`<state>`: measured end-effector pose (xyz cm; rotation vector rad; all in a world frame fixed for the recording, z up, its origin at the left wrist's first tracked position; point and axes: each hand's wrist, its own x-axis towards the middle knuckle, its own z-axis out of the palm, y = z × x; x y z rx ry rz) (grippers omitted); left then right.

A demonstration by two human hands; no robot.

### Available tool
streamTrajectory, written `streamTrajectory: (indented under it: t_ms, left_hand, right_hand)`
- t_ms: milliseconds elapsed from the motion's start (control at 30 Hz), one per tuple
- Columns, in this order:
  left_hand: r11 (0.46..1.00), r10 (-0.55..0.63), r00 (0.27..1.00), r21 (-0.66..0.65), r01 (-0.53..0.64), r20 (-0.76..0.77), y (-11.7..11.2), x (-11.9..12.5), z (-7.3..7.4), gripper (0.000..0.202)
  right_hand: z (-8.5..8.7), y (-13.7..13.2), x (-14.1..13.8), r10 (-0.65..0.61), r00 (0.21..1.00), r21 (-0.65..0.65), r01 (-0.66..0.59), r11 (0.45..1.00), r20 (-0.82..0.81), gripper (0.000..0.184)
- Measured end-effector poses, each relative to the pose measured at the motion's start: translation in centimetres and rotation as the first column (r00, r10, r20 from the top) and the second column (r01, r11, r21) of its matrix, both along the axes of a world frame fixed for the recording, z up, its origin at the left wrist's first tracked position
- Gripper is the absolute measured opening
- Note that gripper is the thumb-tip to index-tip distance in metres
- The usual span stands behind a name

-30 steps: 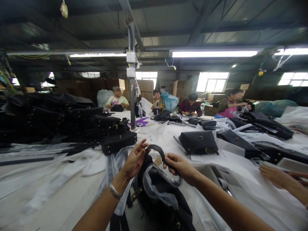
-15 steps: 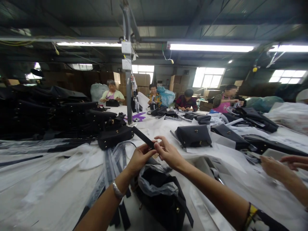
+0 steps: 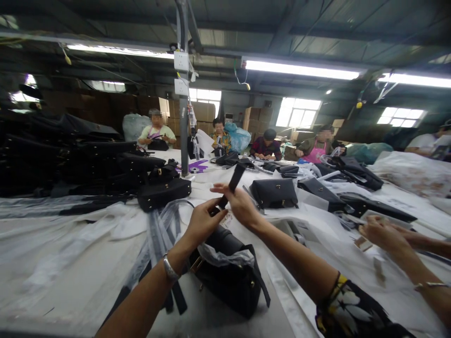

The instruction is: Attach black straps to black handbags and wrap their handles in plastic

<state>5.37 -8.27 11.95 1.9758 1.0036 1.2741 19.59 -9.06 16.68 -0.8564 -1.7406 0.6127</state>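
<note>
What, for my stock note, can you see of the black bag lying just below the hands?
The black bag looks leathery, with golden fittings and a dark strap hanging at its right end. Translucent plastic lies crumpled on its top. It rests on the pale table; whether the left hand touches it is unclear.

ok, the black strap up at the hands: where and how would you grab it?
I'd pinch the upper end of the black strap across its flat faces, coming from above. It's thin and flat, slants upward and sticks out free there; the left hand and right hand crowd the lower part.
</note>
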Motion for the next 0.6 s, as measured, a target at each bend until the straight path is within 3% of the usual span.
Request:
streamTrajectory:
  t_ms: [33, 100, 167, 233, 300, 367, 433, 500, 600]
  left_hand:
    - [1.0, -0.028, 1.0, -0.006, 0.028, 0.004, -0.1, 0.0, 0.1, 0.028]
    - [0.995, -0.095, 0.995, -0.022, 0.096, 0.004, -0.3, 0.0, 0.1, 0.027]
    - [0.988, -0.151, 0.989, -0.032, 0.151, -0.004, -0.6, -0.1, 0.2, 0.025]
    - [0.987, -0.161, 0.987, -0.027, 0.16, -0.021, -0.9, -0.2, 0.2, 0.027]
    - [0.99, -0.143, 0.988, -0.007, 0.142, -0.051, -1.2, -0.1, 0.3, 0.028]
    - [0.991, -0.126, 0.988, 0.025, 0.129, -0.09, -1.5, 0.1, 0.3, 0.028]
    - [0.99, -0.12, 0.984, 0.061, 0.129, -0.128, -1.7, 0.5, 0.1, 0.029]
    - [0.987, -0.116, 0.979, 0.09, 0.133, -0.168, -1.8, 0.8, -0.3, 0.031]
    - [0.99, -0.075, 0.973, 0.104, 0.099, -0.218, -1.8, 1.0, -1.0, 0.038]
  right_hand:
    - [1.3, 0.0, 0.6, 0.053, 0.981, -0.045, -0.062, 0.997, -0.186, 0.039]
    - [4.0, 0.0, 2.2, 0.128, 0.859, -0.035, -0.168, 0.985, -0.496, 0.041]
    - [5.9, 0.2, 4.2, 0.121, 0.728, -0.008, -0.172, 0.985, -0.675, 0.036]
    - [6.2, 0.2, 6.0, 0.021, 0.638, -0.056, -0.099, 0.993, -0.77, 0.031]
    - [4.8, -0.2, 7.1, -0.106, 0.591, -0.155, -0.034, 0.987, -0.8, 0.027]
    - [2.2, -1.1, 7.1, -0.177, 0.61, -0.267, -0.059, 0.962, -0.773, 0.024]
    - [-0.7, -2.4, 6.1, -0.137, 0.687, -0.365, -0.198, 0.91, -0.714, 0.029]
    - [-3.0, -3.5, 4.9, -0.066, 0.798, -0.431, -0.253, 0.866, -0.6, 0.037]
    - [-4.9, -4.3, 4.0, -0.086, 0.937, -0.445, -0.079, 0.892, -0.337, 0.042]
